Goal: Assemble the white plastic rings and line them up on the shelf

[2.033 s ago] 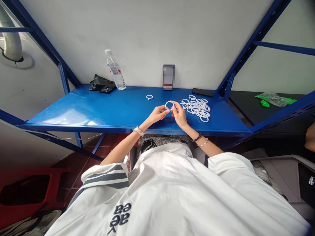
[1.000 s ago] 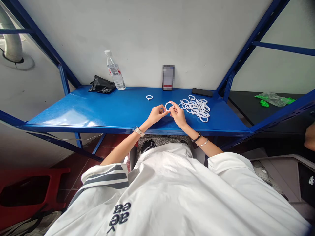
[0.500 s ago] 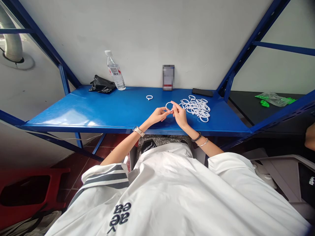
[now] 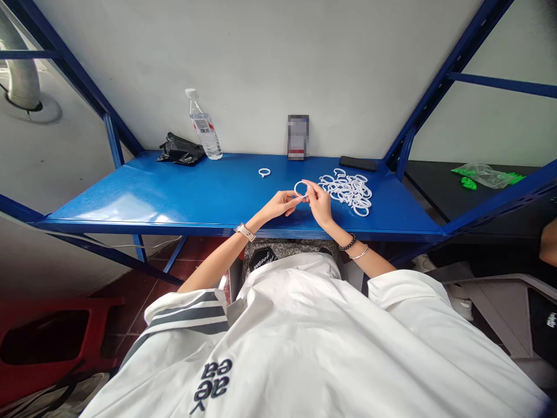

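Observation:
A white plastic ring [image 4: 296,186] is held up between my two hands, just above the blue table. My right hand [image 4: 318,202] pinches its right side between thumb and fingers. The fingertips of my left hand [image 4: 279,204] are closed on its lower edge, near the right fingertips. To the right lies a pile of similar white rings [image 4: 348,188], several of them overlapping. Farther back, a single white ring [image 4: 264,172] with a small tab rests on the table by itself.
The blue table [image 4: 209,197] carries a water bottle [image 4: 204,128], a black plastic bag [image 4: 180,150], a dark phone-like slab [image 4: 357,164] and an upright blurred device [image 4: 298,137] against the wall. A green-filled bag [image 4: 487,175] lies beyond the right frame. Another person's hand [image 4: 548,241] shows at the right edge.
Both hands stay nearly in place. The ring and my right hand have shifted very slightly to the right, and the right fingers have changed their hold a little.

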`<state>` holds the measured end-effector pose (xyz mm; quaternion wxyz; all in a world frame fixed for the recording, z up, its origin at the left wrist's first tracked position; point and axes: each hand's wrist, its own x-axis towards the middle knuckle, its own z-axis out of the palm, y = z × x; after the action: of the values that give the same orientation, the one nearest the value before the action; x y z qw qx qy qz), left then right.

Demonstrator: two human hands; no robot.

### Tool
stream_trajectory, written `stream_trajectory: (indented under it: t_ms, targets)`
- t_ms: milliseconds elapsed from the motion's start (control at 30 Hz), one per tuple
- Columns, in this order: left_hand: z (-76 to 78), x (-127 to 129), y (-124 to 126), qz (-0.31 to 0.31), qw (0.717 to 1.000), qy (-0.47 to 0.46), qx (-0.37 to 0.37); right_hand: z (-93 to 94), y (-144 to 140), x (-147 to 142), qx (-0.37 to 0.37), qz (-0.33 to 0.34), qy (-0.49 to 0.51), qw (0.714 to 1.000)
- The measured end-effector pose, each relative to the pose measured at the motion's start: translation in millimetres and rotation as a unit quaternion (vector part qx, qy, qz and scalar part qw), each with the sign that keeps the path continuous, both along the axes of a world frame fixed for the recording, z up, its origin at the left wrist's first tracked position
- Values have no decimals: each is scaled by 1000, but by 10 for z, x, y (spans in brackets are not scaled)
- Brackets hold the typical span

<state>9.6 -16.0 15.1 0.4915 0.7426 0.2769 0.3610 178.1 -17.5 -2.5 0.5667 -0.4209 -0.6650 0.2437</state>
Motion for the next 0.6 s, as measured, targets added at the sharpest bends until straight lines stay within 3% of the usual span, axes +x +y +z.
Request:
stream_trajectory:
  t_ms: [300, 600]
  targets:
    - [-28, -9, 28, 18, 1000, -3, -9, 23, -24, -5, -13, 18, -2, 1000]
    - [-19, 7, 21, 74, 997, -13, -5, 13, -19, 7, -20, 53, -7, 998]
